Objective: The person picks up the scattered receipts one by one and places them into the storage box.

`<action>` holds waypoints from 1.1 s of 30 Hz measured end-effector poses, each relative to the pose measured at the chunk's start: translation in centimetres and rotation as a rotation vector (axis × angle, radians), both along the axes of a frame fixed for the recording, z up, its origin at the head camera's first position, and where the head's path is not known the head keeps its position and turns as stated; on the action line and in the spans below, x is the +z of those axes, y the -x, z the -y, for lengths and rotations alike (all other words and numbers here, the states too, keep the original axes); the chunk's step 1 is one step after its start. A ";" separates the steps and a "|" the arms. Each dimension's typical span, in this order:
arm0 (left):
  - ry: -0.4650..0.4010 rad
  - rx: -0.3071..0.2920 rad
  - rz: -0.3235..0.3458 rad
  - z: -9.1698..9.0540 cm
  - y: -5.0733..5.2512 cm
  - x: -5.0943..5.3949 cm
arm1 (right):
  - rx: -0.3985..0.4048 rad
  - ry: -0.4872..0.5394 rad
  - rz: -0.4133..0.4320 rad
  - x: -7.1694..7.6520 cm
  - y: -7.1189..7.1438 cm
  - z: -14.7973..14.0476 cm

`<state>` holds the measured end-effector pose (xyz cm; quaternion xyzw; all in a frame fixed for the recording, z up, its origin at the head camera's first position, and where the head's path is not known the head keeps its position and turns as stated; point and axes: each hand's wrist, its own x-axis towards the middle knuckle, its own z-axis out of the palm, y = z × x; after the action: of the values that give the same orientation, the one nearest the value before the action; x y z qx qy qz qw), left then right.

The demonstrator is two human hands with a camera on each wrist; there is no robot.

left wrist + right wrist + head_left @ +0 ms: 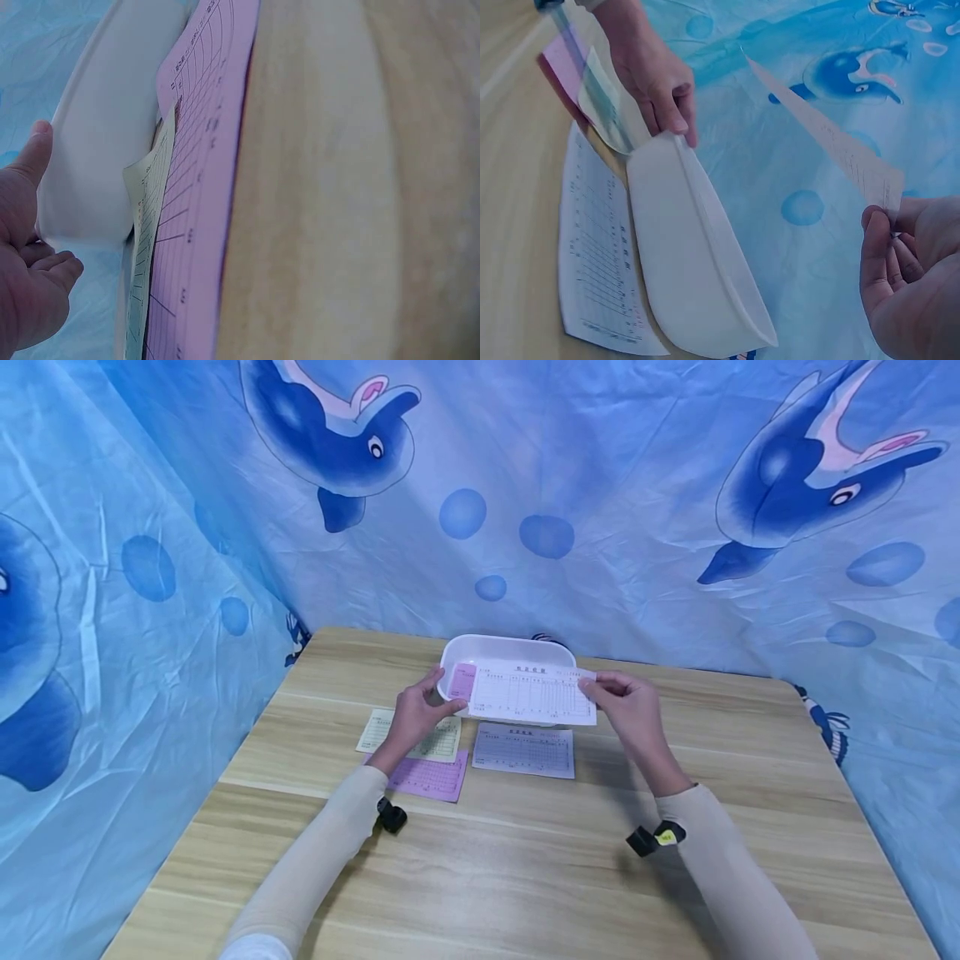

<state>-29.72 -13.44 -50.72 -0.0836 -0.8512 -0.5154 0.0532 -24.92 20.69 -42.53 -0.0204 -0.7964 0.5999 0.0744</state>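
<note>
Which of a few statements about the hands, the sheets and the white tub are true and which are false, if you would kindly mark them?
1. The left hand holds one end of the white tub. True.
2. The right hand pinches a printed slip. True.
3. That slip lies flat on the table. False: it is held up in the air.
4. The tub is upside down. False: its open side faces up.
5. A bluish sheet lies in front of the tub. True.

The right hand pinches a paper slip; the left hand grips a white tray, near a green sheet.
</note>
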 end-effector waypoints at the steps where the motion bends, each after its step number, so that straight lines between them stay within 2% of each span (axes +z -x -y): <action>1: 0.000 0.000 0.000 0.0 0.0 0.0 | 0.003 0.000 -0.003 0.0 0.4 0.1; 8: -0.006 -0.002 0.006 0.0 0.1 0.0 | 0.017 0.046 -0.052 -0.2 3.6 0.9; 16: -0.016 -0.010 0.002 0.0 0.1 -0.2 | 0.031 0.053 -0.074 -1.2 6.6 2.0; 25: -0.007 -0.006 -0.002 0.1 -0.1 -0.1 | 0.021 0.118 0.000 -2.6 8.6 3.4; 33: -0.011 -0.008 0.006 0.2 -0.1 -0.2 | 0.025 0.097 0.034 -3.9 9.7 4.1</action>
<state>-29.66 -13.59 -50.89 -0.0852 -0.8481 -0.5206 0.0493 -34.65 16.57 -46.38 -0.0241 -0.7677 0.6383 0.0520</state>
